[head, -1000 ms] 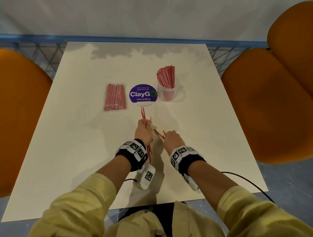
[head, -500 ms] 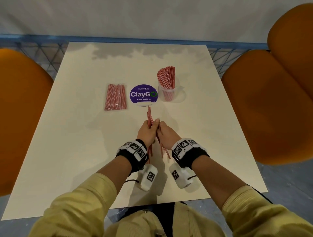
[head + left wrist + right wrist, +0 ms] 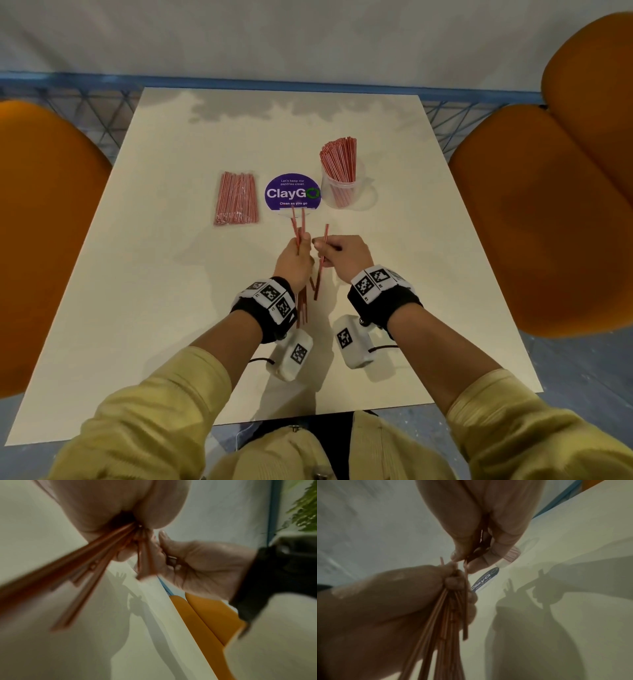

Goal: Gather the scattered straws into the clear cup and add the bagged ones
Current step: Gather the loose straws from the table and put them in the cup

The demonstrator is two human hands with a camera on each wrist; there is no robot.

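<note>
My left hand (image 3: 301,241) grips a bundle of loose red straws (image 3: 298,236) above the middle of the white table (image 3: 164,308). Just to its right, my right hand (image 3: 320,245) pinches a single red straw (image 3: 322,270), nearly upright and close to the bundle. In the right wrist view the single straw (image 3: 465,601) hangs beside the bundle (image 3: 440,628) in the left hand (image 3: 385,601). The clear cup (image 3: 342,195), holding many red straws, stands beyond the hands to the right. The bag of straws (image 3: 236,198) lies flat at the far left.
A round purple ClayGo sticker (image 3: 293,195) sits on the table between the bag and the cup, just past the bundle's tips. Orange chairs (image 3: 541,219) flank the table on both sides. A blue rail (image 3: 308,84) runs behind the far edge.
My right hand lifted a straw off the table and brought it up beside the left hand's bundle. Both hands moved slightly away from me, toward the sticker.
</note>
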